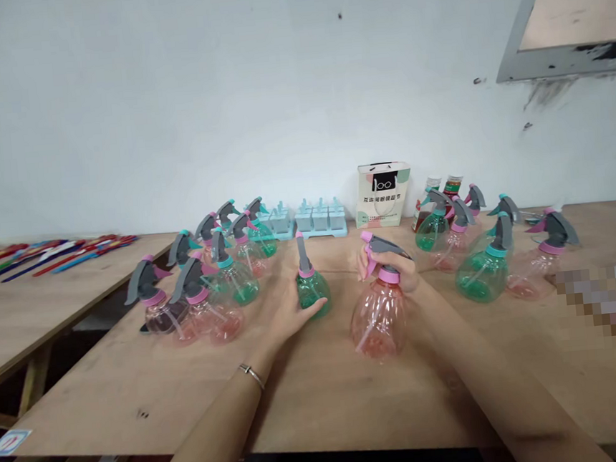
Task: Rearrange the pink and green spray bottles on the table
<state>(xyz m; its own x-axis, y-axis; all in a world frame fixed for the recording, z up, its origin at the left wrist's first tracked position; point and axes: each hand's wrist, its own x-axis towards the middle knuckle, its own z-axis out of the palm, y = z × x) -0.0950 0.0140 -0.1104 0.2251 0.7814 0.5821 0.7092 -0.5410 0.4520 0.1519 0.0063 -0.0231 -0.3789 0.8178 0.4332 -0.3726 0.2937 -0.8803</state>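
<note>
My left hand (288,312) cups the side of a small green spray bottle (311,288) that stands upright on the wooden table (323,402); its grey head points up. My right hand (398,270) is wrapped round the pink collar and grey trigger head of a clear pink spray bottle (377,318), which stands just right of the green one. A thin bracelet sits on my left wrist.
Several pink and green spray bottles stand in a group at the left (206,297) and another at the right (483,259). Light blue moulds (321,219) and a small paper bag (383,194) stand by the wall. Coloured sticks (56,254) lie on the left table.
</note>
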